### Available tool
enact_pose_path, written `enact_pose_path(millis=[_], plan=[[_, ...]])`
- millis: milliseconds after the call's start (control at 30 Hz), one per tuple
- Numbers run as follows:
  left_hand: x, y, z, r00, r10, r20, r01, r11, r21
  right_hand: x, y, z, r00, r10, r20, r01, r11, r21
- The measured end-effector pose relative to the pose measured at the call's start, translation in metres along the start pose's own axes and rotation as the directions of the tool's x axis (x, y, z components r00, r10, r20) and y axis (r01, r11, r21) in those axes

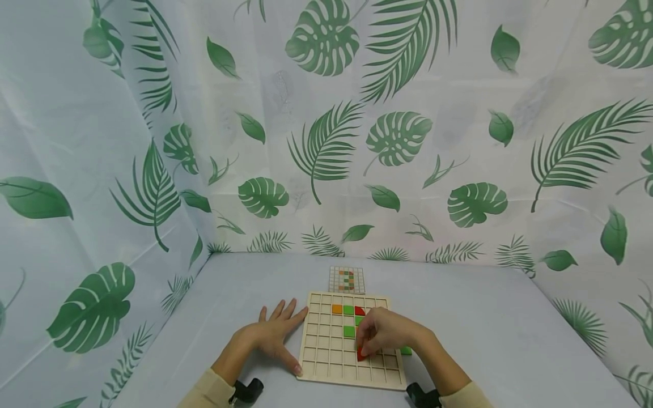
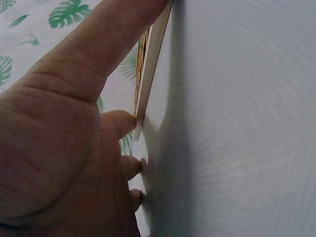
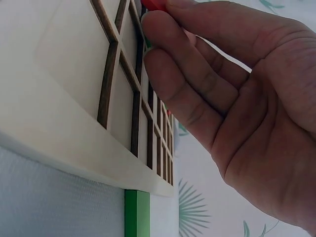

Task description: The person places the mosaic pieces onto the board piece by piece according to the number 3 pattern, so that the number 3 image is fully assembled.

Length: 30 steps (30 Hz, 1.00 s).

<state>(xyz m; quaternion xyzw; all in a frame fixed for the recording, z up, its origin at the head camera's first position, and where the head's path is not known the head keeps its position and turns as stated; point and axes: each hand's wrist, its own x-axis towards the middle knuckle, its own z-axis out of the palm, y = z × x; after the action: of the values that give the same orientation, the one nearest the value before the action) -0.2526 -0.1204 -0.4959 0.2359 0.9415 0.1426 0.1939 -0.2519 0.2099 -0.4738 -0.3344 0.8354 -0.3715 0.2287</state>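
A wooden grid board (image 1: 326,371) lies on the table, with orange, green and red tiles in some of its cells. My right hand (image 1: 385,330) pinches a red tile (image 1: 360,355) over the board's lower middle; the same red tile (image 3: 155,4) shows at the top of the right wrist view. Part of the board's right side is hidden under this hand. At the board's left edge my left hand (image 1: 277,334) has its fingers spread, thumb and a fingertip touching the rim. In the left wrist view the thumb (image 2: 98,44) lies along the board's side (image 2: 153,64).
Behind the board lies a small pattern card (image 1: 347,280) printed with a coloured grid. A green block (image 1: 406,351) sits on the table by the board's right edge. Leaf-printed cloth (image 1: 326,158) hangs behind and at the sides of the table.
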Motion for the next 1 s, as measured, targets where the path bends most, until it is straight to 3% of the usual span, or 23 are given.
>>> enact_pose_path(millis=[467,1000], plan=[[-0.001,0.000,0.000,1.000,0.008,-0.003,-0.008,1.000,-0.006,0.001,-0.005,0.004,1.000,0.018,0.022,-0.018,1.000,-0.003],[-0.002,-0.001,-0.001,0.999,0.033,-0.006,-0.033,0.999,-0.023,-0.001,-0.019,0.006,0.998,0.062,0.011,-0.059,0.986,-0.155]])
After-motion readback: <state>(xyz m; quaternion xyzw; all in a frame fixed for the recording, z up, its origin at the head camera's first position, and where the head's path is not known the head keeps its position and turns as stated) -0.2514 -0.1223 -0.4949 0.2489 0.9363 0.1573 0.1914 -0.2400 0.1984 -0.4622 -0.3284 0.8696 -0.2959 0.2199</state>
